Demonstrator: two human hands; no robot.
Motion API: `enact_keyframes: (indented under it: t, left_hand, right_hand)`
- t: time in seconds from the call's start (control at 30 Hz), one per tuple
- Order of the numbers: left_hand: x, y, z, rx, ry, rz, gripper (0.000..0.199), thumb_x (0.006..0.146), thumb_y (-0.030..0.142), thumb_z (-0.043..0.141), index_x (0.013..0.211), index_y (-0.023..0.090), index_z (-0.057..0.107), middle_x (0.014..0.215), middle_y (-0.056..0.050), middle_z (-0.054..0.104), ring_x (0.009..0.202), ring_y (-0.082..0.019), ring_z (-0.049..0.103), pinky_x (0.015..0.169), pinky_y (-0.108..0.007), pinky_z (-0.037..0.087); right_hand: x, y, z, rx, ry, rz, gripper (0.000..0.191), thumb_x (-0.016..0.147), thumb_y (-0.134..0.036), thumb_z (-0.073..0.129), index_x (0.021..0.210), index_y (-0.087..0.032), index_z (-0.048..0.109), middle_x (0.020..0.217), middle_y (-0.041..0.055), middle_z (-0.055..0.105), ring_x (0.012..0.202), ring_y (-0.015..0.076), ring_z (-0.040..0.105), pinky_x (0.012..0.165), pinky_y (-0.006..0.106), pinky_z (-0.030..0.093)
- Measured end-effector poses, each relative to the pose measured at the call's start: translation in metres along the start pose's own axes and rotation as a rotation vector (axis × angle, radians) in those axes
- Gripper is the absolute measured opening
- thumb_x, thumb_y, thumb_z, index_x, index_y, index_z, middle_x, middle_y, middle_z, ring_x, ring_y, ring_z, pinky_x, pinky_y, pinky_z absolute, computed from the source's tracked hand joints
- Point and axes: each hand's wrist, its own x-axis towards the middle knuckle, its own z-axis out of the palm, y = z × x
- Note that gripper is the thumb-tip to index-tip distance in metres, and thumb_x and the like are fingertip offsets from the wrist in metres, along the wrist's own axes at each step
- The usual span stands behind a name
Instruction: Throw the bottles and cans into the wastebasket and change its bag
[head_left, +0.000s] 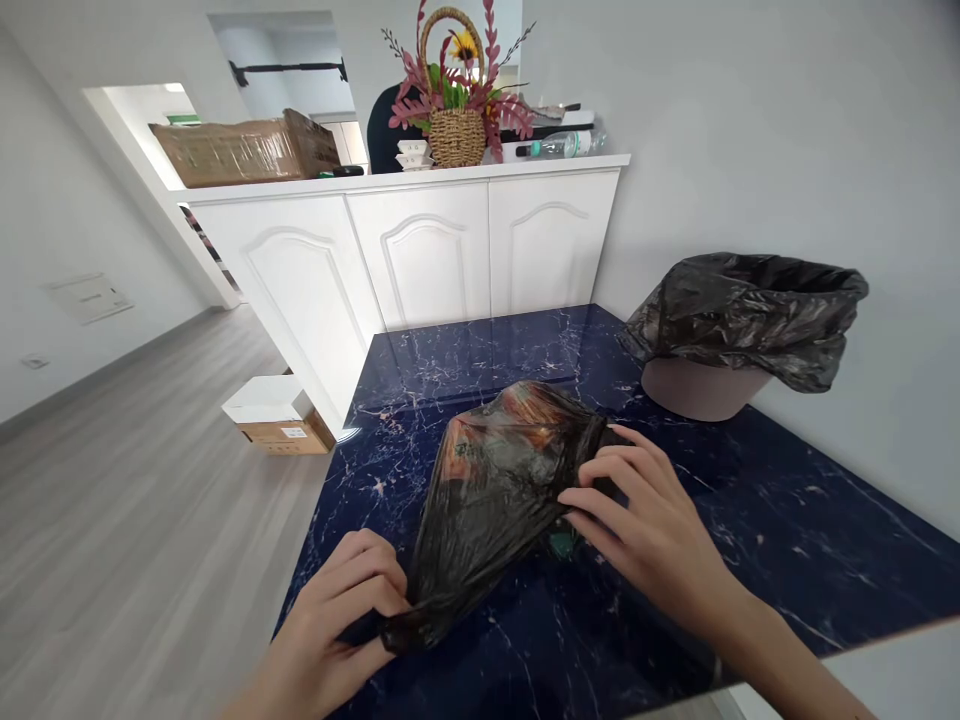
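Note:
A thin black plastic bag [487,500] lies on the dark blue marbled table [405,390], with orange and greenish contents showing through its upper part. At its lower left corner, my left hand [341,610] pinches the gathered plastic between thumb and fingers. My right hand [637,510] grips the bag's right edge with bent fingers. The bag is stretched between both hands. Just beside my right fingers, a small green patch shows at the bag's lower edge; what it is cannot be made out.
A bin [697,390] lined with a black bag stands at the table's right rear by the wall. White cabinets [435,250] behind the table carry a flower basket [457,137], a bottle [559,145] and a cardboard box [232,152]. Another box [281,435] sits on the floor at left.

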Motion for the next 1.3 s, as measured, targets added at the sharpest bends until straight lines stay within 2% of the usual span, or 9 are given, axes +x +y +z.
enact_keyframes:
  t: [0.17,0.33,0.5,0.63,0.7,0.97,1.13,1.2,1.3]
  left_hand:
    - [-0.011,-0.002,-0.018,0.097,-0.092,-0.034,0.025,0.086,0.016,0.081,0.090,0.027,0.059,0.103,-0.007,0.071,0.099,-0.026,0.068,0.084,-0.039,0.060]
    - [0.000,0.018,-0.024,-0.172,-0.006,-0.168,0.055,0.095,0.064,0.064,0.140,0.032,0.063,0.141,-0.019,0.065,0.124,-0.041,0.069,0.099,-0.057,0.063]
    - [0.053,0.033,-0.002,-0.065,0.032,-0.158,0.044,0.096,0.047,0.080,0.137,0.037,0.068,0.133,-0.009,0.074,0.119,-0.032,0.073,0.100,-0.047,0.063]
    - [0.084,0.027,0.012,0.077,0.034,-0.059,0.005,0.103,0.034,0.073,0.101,0.031,0.077,0.097,0.000,0.082,0.091,-0.023,0.075,0.087,-0.038,0.060]
    - [0.090,0.018,0.012,0.104,0.138,-0.132,0.015,0.106,0.034,0.068,0.094,0.029,0.076,0.088,0.001,0.081,0.081,-0.021,0.074,0.076,-0.033,0.058]
    - [0.104,-0.045,-0.037,0.454,0.475,-0.384,0.026,0.104,0.045,0.065,0.097,0.023,0.075,0.086,-0.002,0.081,0.071,-0.022,0.071,0.067,-0.031,0.049]
    - [0.105,-0.017,-0.049,0.707,0.507,-0.204,0.016,0.103,0.036,0.070,0.102,0.021,0.072,0.099,-0.007,0.077,0.091,-0.026,0.072,0.088,-0.040,0.054]
    - [0.102,0.003,-0.041,0.533,0.395,0.030,0.006,0.104,0.025,0.067,0.108,0.021,0.069,0.104,-0.006,0.077,0.098,-0.024,0.072,0.094,-0.039,0.055]
    - [0.095,0.014,-0.023,0.316,-0.115,0.137,0.014,0.110,0.021,0.057,0.114,0.023,0.071,0.112,-0.005,0.079,0.110,-0.022,0.074,0.100,-0.036,0.057]
  right_hand:
    - [-0.004,-0.004,-0.029,-0.017,0.098,0.020,0.014,0.098,-0.014,0.074,0.107,-0.025,0.074,0.107,0.0075,0.067,0.106,0.0269,0.065,0.117,0.069,0.053]
    - [-0.012,-0.017,-0.048,-0.007,0.142,-0.046,0.028,0.094,-0.012,0.077,0.118,-0.028,0.077,0.110,0.0073,0.073,0.106,0.0274,0.071,0.116,0.064,0.056]
    - [-0.017,-0.018,-0.057,-0.031,0.154,-0.139,0.031,0.098,-0.021,0.076,0.127,-0.030,0.079,0.112,0.0090,0.077,0.105,0.0296,0.073,0.112,0.064,0.058]
    - [-0.018,-0.015,-0.065,-0.027,0.151,-0.106,0.035,0.095,-0.021,0.080,0.128,-0.033,0.080,0.112,0.0073,0.078,0.105,0.0293,0.074,0.112,0.061,0.058]
    - [-0.019,-0.016,-0.067,-0.010,0.134,-0.116,0.035,0.095,-0.018,0.078,0.127,-0.031,0.080,0.113,0.0073,0.078,0.107,0.0286,0.075,0.114,0.058,0.058]
    - [-0.017,-0.050,-0.052,0.138,0.130,-0.140,0.031,0.107,-0.007,0.056,0.109,-0.028,0.077,0.097,-0.0028,0.085,0.094,0.0168,0.080,0.099,0.031,0.064]
    - [-0.011,-0.047,-0.057,0.140,-0.154,-0.285,0.033,0.113,-0.010,0.047,0.109,-0.025,0.077,0.124,-0.0042,0.084,0.118,0.0169,0.079,0.113,0.031,0.060]
    - [-0.007,-0.047,-0.059,0.199,-0.167,-0.290,0.032,0.116,-0.017,0.044,0.119,-0.023,0.076,0.129,-0.0047,0.082,0.129,0.0146,0.074,0.123,0.031,0.052]
    - [-0.002,-0.054,-0.051,0.255,-0.199,-0.245,0.037,0.119,-0.021,0.037,0.130,-0.019,0.073,0.134,-0.0005,0.081,0.136,0.0130,0.070,0.126,0.028,0.047]
